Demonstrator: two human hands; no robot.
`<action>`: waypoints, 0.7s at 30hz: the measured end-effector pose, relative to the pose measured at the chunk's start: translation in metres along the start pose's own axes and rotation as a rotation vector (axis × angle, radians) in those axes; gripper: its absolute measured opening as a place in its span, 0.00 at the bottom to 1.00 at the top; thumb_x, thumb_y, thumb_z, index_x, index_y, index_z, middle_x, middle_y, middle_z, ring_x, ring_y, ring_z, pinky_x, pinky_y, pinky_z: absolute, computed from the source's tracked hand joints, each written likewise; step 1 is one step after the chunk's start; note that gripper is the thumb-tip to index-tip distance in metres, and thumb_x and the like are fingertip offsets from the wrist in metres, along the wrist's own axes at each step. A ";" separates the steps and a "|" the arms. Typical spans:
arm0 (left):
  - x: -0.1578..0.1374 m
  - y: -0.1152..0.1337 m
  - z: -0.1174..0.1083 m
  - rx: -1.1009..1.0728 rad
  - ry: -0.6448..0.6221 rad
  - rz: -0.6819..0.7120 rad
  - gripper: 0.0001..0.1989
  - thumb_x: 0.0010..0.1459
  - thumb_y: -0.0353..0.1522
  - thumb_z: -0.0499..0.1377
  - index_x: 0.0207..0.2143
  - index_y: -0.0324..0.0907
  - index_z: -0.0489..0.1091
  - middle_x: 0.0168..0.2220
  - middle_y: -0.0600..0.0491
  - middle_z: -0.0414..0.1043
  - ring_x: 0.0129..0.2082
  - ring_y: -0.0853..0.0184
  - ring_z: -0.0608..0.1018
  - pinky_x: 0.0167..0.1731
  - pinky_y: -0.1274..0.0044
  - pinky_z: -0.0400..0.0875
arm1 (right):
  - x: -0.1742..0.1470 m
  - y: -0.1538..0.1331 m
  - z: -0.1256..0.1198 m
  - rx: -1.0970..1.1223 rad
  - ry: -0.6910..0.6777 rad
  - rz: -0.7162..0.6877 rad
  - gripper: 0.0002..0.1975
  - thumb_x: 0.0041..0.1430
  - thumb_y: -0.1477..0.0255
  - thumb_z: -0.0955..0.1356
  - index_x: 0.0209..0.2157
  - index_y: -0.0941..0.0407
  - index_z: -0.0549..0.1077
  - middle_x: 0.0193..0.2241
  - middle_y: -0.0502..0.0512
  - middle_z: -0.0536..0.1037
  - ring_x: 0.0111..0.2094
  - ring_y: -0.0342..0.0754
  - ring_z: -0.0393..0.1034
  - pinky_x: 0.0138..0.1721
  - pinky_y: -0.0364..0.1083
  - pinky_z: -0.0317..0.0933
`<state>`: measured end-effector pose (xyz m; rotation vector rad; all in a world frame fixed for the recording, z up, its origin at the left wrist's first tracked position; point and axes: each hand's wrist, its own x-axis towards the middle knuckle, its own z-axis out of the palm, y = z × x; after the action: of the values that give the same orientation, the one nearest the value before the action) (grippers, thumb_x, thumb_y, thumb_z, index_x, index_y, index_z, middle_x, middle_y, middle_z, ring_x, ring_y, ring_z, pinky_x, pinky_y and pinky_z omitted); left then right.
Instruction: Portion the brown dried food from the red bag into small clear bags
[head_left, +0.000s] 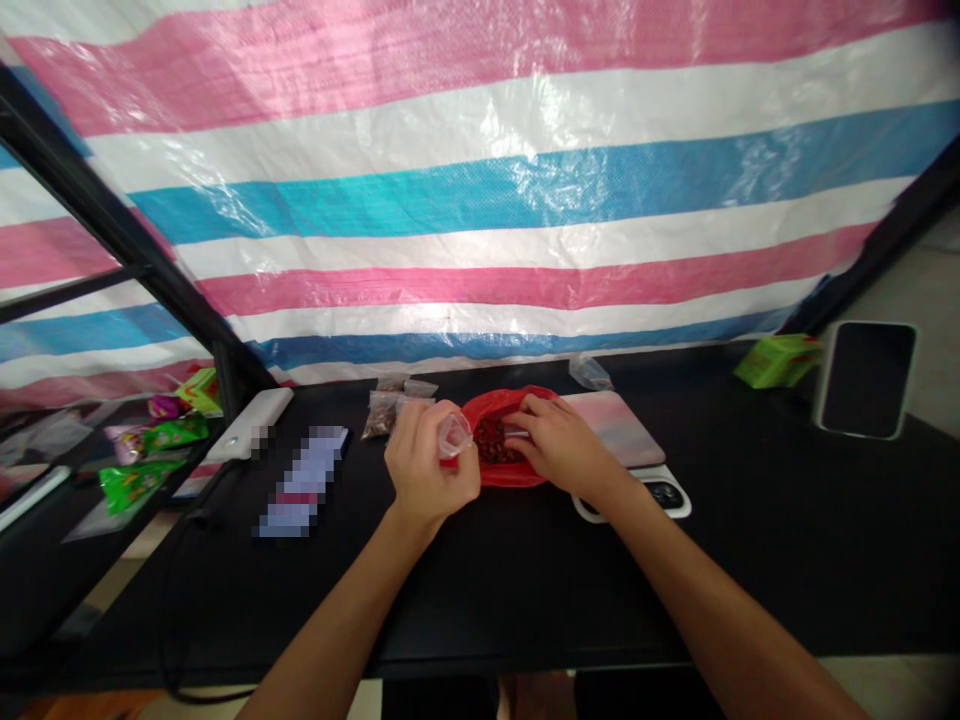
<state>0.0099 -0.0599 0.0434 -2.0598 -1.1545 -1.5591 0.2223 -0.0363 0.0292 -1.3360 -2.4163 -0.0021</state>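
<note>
My left hand is closed around a small clear plastic bag, its mouth facing up between thumb and fingers. Beside it, a red plastic bag lies spread wide on the black table, holding many small dark reddish-brown pieces. My right hand reaches into the red bag from the right, its fingers curled and bunched at the pieces. Just behind my left hand are several filled small clear bags. A pinkish flat case and a white-edged phone lie by my right wrist.
A pixelated phone-like object and a white power strip lie left, with a black cable. Green and purple wrappers are further left. A crumpled clear bag, green box and upright phone stand at back right.
</note>
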 end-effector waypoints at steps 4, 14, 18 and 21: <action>-0.004 0.006 -0.005 -0.126 0.102 0.216 0.17 0.46 0.25 0.59 0.41 0.44 0.68 0.28 0.53 0.69 0.26 0.63 0.70 0.29 0.72 0.65 | 0.001 -0.001 -0.001 -0.162 0.034 0.053 0.12 0.66 0.68 0.70 0.49 0.54 0.78 0.47 0.59 0.77 0.49 0.56 0.70 0.55 0.54 0.58; -0.004 0.023 0.014 0.239 -0.939 -0.277 0.10 0.58 0.34 0.54 0.42 0.44 0.69 0.33 0.45 0.80 0.32 0.51 0.83 0.34 0.67 0.71 | -0.001 0.006 0.000 -0.290 0.075 0.141 0.11 0.65 0.70 0.71 0.49 0.55 0.78 0.47 0.59 0.78 0.50 0.58 0.69 0.50 0.53 0.55; -0.004 0.016 0.018 0.346 -0.909 -0.434 0.11 0.61 0.34 0.52 0.45 0.42 0.67 0.34 0.42 0.80 0.36 0.48 0.84 0.35 0.65 0.72 | -0.002 0.011 0.003 -0.230 0.081 0.107 0.14 0.64 0.73 0.71 0.51 0.54 0.78 0.49 0.58 0.77 0.50 0.56 0.69 0.52 0.54 0.55; -0.009 0.016 0.020 0.293 -0.844 -0.481 0.11 0.62 0.35 0.54 0.46 0.43 0.65 0.34 0.44 0.80 0.36 0.50 0.84 0.35 0.68 0.71 | -0.002 0.013 0.006 -0.162 0.085 0.082 0.17 0.64 0.75 0.70 0.54 0.54 0.77 0.50 0.58 0.77 0.50 0.55 0.70 0.55 0.55 0.55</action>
<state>0.0344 -0.0599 0.0315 -2.3842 -2.1349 -0.5344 0.2319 -0.0294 0.0208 -1.4730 -2.3304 -0.2330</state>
